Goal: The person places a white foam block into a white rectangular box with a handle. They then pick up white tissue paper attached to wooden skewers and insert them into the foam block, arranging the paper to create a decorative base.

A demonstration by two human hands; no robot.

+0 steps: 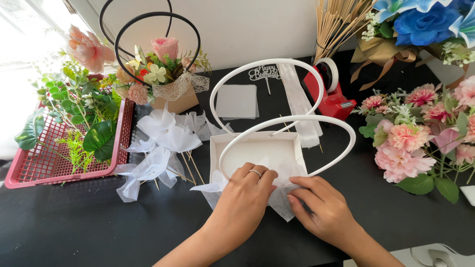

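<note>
A white square basket (214, 148) with two white hoop handles (297, 120) stands on the black table in front of me. A sheet of white gauzy wrap (280, 203) drapes over its near wall. My left hand (246, 194), with a ring on one finger, presses flat on the wrap at the basket's front rim. My right hand (320, 206) pinches the wrap's right side just below the basket's near right corner.
A red tray (44, 165) of green leaves sits at the left, beside white bows on sticks (159, 143). A finished pink flower basket (163, 74) stands behind. A red tape dispenser (331, 94), pink flowers (420, 128) and a blue bouquet (420, 24) fill the right.
</note>
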